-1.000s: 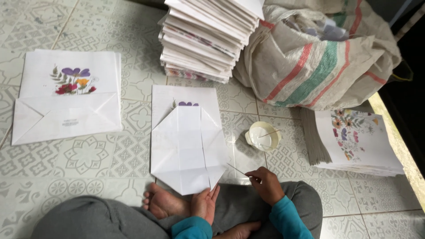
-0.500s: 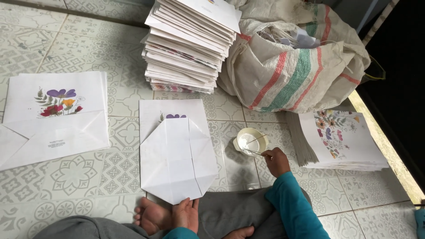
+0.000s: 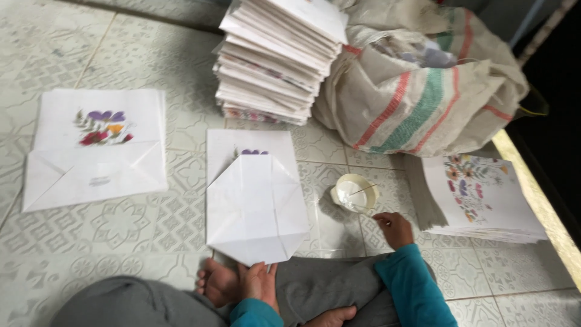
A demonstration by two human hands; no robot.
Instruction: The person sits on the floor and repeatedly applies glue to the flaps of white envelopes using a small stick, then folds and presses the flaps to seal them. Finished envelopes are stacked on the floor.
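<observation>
Your left hand [image 3: 261,284] pins the folded bag's [image 3: 257,206] near tip to the floor [image 3: 121,230] — keeps the flaps flat. Right hand [image 3: 393,229] pinches a thin stick, its tip in the glue cup [image 3: 355,192] beside the bag.

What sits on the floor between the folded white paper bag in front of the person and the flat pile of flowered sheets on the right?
In the head view, a small white cup with a thin stick in it, close to the right hand.

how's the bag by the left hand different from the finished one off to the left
The bag at the left hand, the middle bag, has its bottom flaps spread open in a diamond that hides most of its print. The left bag has its bottom folded flat, flowers fully visible. Both are white paper bags lying on the tiled floor.
</observation>
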